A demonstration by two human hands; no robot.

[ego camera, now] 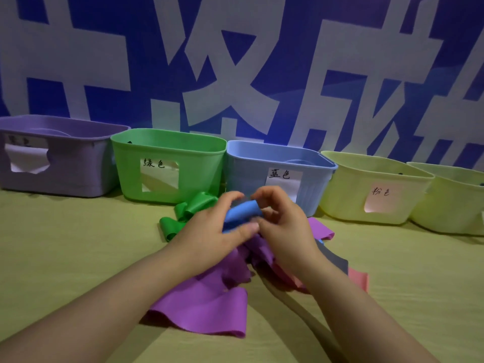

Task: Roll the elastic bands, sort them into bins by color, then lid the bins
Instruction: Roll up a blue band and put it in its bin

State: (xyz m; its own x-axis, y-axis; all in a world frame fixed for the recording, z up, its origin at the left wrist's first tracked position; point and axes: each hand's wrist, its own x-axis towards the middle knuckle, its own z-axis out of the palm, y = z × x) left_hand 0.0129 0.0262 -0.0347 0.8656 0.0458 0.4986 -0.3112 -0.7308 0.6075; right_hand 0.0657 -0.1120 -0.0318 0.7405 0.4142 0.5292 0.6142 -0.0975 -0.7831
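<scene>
A blue elastic band (pixel 242 212), rolled into a short tube, is held just above the pile. My left hand (pixel 209 231) grips its left end with thumb underneath, and my right hand (pixel 280 221) curls over its right end. Under my hands lie loose purple bands (pixel 209 302), a pink band (pixel 360 280) and a grey band (pixel 332 255). Curled green bands (pixel 188 210) lie to the left. Behind stand a purple bin (pixel 60 179), a green bin (pixel 199 163), a blue bin (pixel 248 171) and a yellow bin (pixel 348 189) labelled for pink.
A second yellow bin (pixel 455 203) stands at the far right, partly cut off. All bins line up against a blue wall banner with large white characters. The yellow-green tabletop (pixel 65 244) stretches out on both sides of the pile.
</scene>
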